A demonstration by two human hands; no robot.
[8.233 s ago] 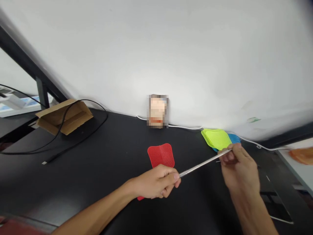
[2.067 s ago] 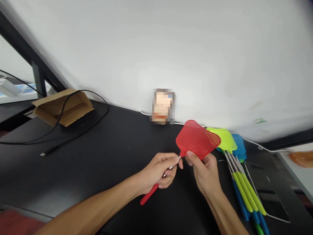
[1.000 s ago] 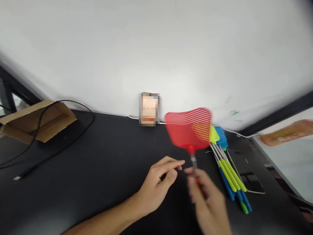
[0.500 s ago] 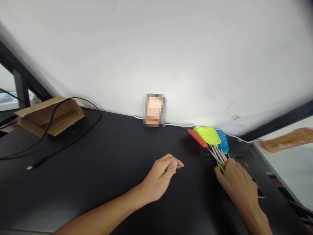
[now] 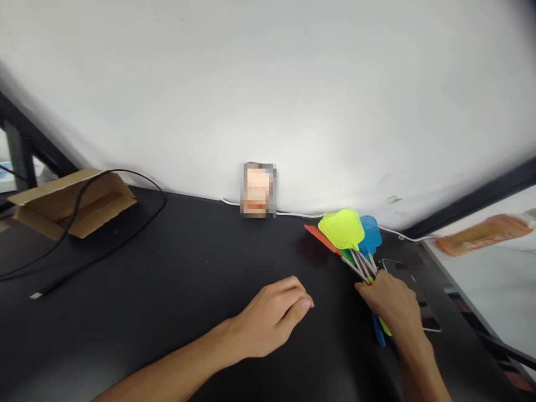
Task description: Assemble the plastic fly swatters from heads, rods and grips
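On the right, my right hand [image 5: 391, 298] is closed around the handles of a bunch of fly swatters [image 5: 341, 229]. Their heads fan out toward the wall: yellow-green in front, a blue head [image 5: 371, 234] to the right, an orange-red one [image 5: 321, 239] seen edge-on at left, and a bit of green beneath. Thin pale shafts run into my grip, and blue and yellow-green handle ends show below it. My left hand [image 5: 278, 315] rests over the black table with its fingers curled in and the thumb against them; nothing shows in it.
An open cardboard box [image 5: 79, 204] stands at the far left, with a black cable [image 5: 146, 218] looping over and beside it. A blurred-out upright item [image 5: 258, 190] leans against the white wall. By my right hand lies a dark flat device [image 5: 427, 312]. An orange bottle [image 5: 483, 234] is farther right.
The bunch of swatters has turned and shifted slightly left in my right hand, showing more of the yellow-green head and handle ends. My left hand has turned a little, fingers still curled.
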